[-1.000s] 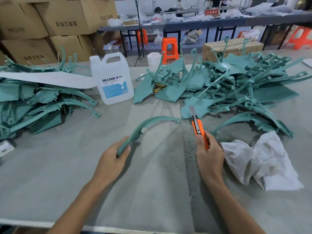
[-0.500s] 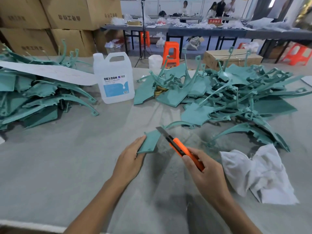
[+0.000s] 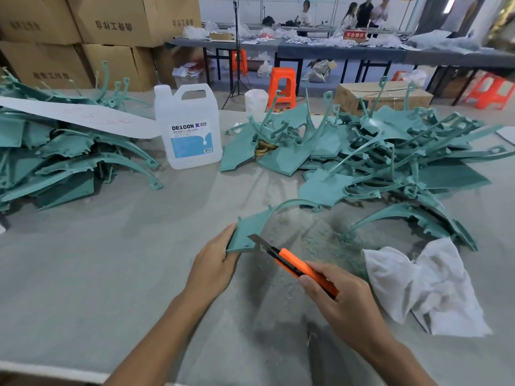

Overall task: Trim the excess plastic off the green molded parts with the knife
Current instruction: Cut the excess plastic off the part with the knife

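My left hand [image 3: 213,267] grips the flat wide end of a green molded part [image 3: 246,229], whose thin curved arm arcs away to the right over the table. My right hand [image 3: 348,305] holds an orange utility knife [image 3: 295,264] with its blade out. The blade tip lies against the near edge of the part's flat end, close to my left thumb. A large heap of green parts [image 3: 376,151] lies behind to the right, and another pile of green parts [image 3: 55,160] sits at the left.
A white DEXCON jug [image 3: 188,129] stands at the back centre. A crumpled white cloth [image 3: 426,285] lies right of my right hand. Green shavings [image 3: 320,243] dust the grey table. Cardboard boxes [image 3: 111,20], orange stools and people at far tables lie beyond.
My left hand turned the part and brought its flat end toward me. My right hand swung the knife from pointing away to angled left, and the blade now meets the part's edge.
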